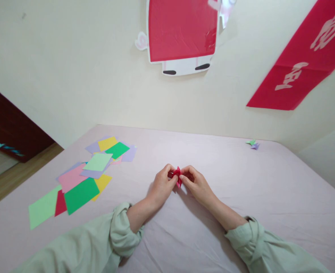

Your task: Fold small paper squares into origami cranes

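Observation:
My left hand and my right hand meet over the middle of a pale pink sheet. Both pinch a small folded piece of red paper between fingertips, the left from its left side, the right from its right side. The fingers of each hand are curled and closed on the paper. The paper is partly hidden by the fingers. Light green sleeves are rolled up at both forearms.
Several loose coloured paper squares lie scattered to the left on the sheet. Two small folded paper pieces, green and lilac, sit at the far right near the wall. Red posters hang on the wall behind.

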A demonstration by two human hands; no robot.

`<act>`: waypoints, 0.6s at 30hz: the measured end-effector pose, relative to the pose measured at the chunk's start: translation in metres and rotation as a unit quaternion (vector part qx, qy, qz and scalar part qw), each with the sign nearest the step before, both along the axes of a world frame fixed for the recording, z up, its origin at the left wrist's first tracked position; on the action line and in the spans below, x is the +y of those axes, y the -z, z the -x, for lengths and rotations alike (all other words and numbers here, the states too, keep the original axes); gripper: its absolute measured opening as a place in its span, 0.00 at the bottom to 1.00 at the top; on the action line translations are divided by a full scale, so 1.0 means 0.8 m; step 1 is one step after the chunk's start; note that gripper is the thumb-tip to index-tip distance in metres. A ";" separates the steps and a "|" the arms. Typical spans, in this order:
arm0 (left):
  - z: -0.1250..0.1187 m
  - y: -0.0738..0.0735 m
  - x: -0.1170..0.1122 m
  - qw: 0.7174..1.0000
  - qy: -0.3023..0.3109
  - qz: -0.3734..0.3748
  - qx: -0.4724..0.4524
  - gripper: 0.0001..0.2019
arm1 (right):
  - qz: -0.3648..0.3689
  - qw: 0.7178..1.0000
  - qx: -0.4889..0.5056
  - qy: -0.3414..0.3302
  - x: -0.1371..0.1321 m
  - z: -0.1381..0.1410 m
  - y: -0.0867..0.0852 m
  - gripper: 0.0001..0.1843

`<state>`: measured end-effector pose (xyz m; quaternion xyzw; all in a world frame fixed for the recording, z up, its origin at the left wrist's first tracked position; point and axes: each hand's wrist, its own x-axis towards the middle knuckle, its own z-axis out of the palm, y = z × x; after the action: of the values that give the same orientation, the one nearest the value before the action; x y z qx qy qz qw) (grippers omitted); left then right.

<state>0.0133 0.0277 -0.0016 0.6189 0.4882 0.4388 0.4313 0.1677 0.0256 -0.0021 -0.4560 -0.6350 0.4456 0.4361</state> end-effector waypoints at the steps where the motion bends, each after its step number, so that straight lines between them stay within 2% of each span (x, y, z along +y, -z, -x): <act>1: 0.000 0.000 0.000 1.000 0.003 -0.003 0.000 0.04 | 0.001 1.000 0.002 0.000 0.000 0.000 0.000 0.06; 6: -0.001 -0.003 0.000 0.999 0.004 -0.031 -0.004 0.03 | -0.001 1.000 0.004 0.001 0.001 0.000 -0.001 0.06; 11: 0.000 -0.009 -0.001 0.994 -0.019 -0.082 0.064 0.05 | 0.003 1.000 -0.022 0.000 -0.003 0.000 -0.007 0.08; 18: -0.001 -0.007 -0.003 0.993 0.009 -0.075 0.087 0.05 | -0.035 0.995 -0.086 0.034 -0.008 0.002 -0.014 0.05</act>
<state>0.0141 0.0254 0.0040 0.6895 0.4840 0.4153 0.3434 0.1660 0.0191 0.0089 -0.4979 -0.6697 0.3673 0.4107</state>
